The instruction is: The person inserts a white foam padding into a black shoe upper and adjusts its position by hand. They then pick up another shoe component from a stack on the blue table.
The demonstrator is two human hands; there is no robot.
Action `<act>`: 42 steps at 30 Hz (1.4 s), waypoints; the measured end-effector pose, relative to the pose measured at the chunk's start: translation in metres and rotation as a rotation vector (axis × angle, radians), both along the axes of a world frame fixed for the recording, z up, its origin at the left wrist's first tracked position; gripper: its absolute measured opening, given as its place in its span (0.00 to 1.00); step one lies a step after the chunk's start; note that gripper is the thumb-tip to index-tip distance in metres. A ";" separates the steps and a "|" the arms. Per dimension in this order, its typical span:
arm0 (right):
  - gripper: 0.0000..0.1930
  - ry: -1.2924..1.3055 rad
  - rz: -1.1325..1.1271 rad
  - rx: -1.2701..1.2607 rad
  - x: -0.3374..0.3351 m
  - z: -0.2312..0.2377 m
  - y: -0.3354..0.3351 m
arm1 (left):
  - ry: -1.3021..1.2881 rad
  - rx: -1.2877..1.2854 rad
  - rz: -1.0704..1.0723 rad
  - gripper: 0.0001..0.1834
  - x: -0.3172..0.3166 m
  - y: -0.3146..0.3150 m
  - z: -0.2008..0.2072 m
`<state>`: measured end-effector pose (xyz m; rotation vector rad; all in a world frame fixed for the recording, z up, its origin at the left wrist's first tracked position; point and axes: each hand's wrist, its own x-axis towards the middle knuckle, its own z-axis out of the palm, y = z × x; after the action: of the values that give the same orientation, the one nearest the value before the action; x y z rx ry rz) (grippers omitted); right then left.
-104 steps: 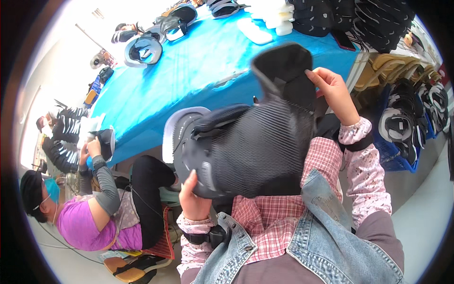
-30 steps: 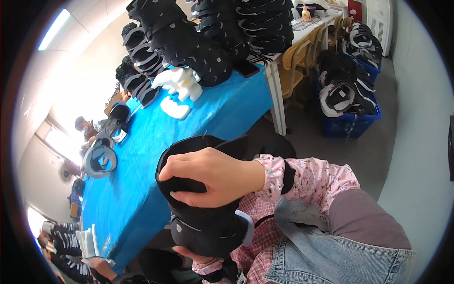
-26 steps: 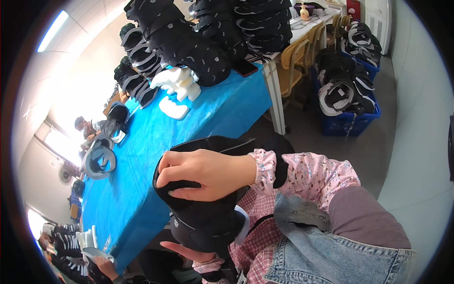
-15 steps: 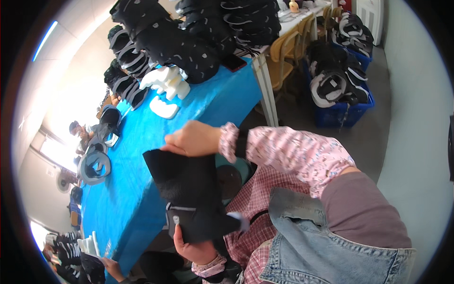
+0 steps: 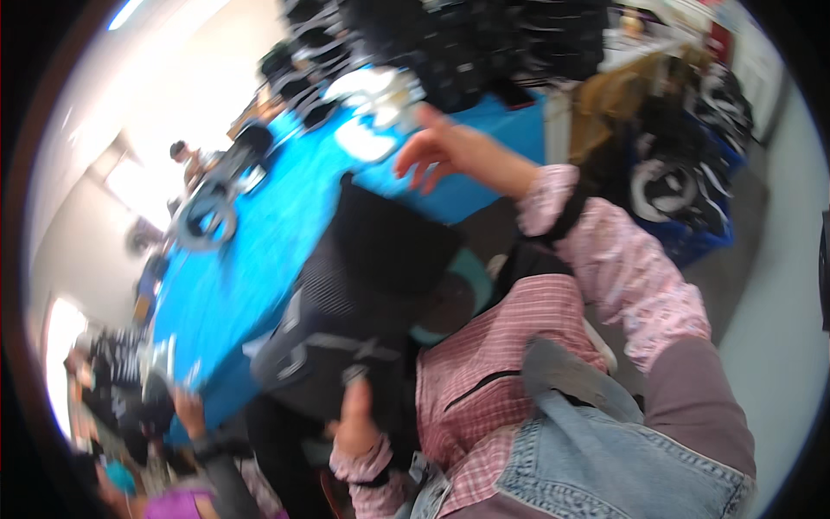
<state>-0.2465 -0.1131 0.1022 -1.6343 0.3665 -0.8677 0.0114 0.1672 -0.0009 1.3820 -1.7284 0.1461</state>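
Observation:
A black fabric piece with a mesh panel and pale trim spreads out in front of me, near the table's edge. At its lower end my left hand grips it, thumb on top and the other fingers hidden beneath. My right hand is off the fabric, raised beyond its upper end with fingers apart and nothing in them. Nearest to those fingers are white moulded pieces on the blue-covered table. The picture is blurred.
Tall stacks of black pieces stand at the table's back, with a dark phone beside them. A grey ring-shaped piece lies leftward. At right is a filled blue bin. A co-worker's hand shows at lower left.
My right hand has let go of the fabric's upper end and moved up and right, opening. My left hand still holds the piece. The whole view has shifted and tilted.

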 end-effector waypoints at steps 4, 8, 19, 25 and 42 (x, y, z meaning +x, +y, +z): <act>0.32 0.090 0.213 0.188 -0.007 0.021 0.029 | 0.422 0.161 -0.222 0.13 -0.066 -0.025 0.044; 0.12 0.201 0.093 0.057 0.005 0.037 0.058 | 0.349 0.155 -0.259 0.13 -0.068 -0.020 0.047; 0.28 0.170 0.373 0.472 0.004 -0.020 0.032 | -0.056 0.149 -0.212 0.15 -0.056 -0.018 0.024; 0.32 0.117 0.347 0.678 -0.002 -0.051 0.027 | -0.410 0.240 -0.183 0.20 -0.058 -0.002 0.034; 0.15 0.012 0.266 0.779 0.109 -0.110 0.085 | 0.118 0.427 0.391 0.29 -0.001 0.040 0.010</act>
<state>-0.1375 -0.0276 -0.0081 -0.9326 0.4167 -0.4245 0.0106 0.2077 0.0092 1.9937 -1.4244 -0.0963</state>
